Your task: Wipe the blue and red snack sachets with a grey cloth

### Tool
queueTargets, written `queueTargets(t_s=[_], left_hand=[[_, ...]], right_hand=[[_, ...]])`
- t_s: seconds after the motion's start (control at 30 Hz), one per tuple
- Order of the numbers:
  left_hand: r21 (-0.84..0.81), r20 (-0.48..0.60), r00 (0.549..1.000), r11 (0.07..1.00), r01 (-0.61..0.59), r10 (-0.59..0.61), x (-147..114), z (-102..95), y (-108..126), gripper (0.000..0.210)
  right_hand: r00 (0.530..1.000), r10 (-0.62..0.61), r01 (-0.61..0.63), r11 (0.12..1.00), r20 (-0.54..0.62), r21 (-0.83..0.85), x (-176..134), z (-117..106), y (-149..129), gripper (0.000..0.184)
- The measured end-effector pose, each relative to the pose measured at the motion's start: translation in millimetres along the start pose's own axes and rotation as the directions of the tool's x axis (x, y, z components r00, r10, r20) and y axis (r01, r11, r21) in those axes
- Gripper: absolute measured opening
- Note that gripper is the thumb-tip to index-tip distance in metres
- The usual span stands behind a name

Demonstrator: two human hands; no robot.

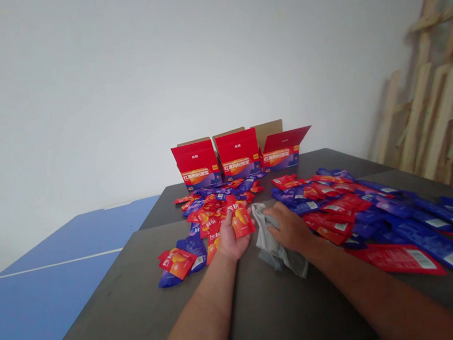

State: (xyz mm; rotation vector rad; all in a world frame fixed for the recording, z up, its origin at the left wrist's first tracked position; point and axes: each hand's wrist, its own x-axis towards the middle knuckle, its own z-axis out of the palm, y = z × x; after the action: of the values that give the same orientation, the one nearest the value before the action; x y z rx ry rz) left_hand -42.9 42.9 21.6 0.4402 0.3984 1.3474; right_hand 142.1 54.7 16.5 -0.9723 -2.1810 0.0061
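My left hand (233, 241) grips a red pouch (241, 221) with orange fruit printed on its front, holding it above the dark table. Beside it, my right hand (288, 225) is closed on a crumpled grey cloth (267, 239), which hangs down toward the tabletop. The cloth is close to the pouch's right edge; I cannot tell if they touch. Left of and behind my left hand lies a loose pile of red and blue pouches (207, 216). A larger heap of red and blue pouches (345, 208) spreads to the right of my right hand, several showing white barcode labels.
Three red and blue cardboard boxes with raised flaps, a left box (198, 167), a middle box (239, 156) and a right box (281, 155), stand along the back. A blue table (81, 295) adjoins on the left. Wooden frames (428, 114) lean against the wall at right.
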Motion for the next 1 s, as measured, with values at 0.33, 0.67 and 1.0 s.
queueTargets(t_s=[0.33,0.67,1.0], left_hand=[[0.161,0.103,0.985,0.980,0.118,-0.135,-3.3,3.1,-11.7,0.036],[0.230,0.122,0.986,0.970,0.080,-0.110,-6.3,5.1,-17.5,0.031],[0.176,-0.008,1.000,0.984,0.002,-0.001,0.0,2.1,-16.4,0.032]], right_hand=[[0.911,-0.328,0.328,0.944,0.251,0.044,4.1,-0.9,-7.7,0.019],[0.977,-0.176,0.175,0.984,0.123,0.024,2.6,3.1,2.1,0.029],[0.995,0.092,-0.093,0.995,-0.036,-0.037,7.2,-7.9,17.2,0.023]])
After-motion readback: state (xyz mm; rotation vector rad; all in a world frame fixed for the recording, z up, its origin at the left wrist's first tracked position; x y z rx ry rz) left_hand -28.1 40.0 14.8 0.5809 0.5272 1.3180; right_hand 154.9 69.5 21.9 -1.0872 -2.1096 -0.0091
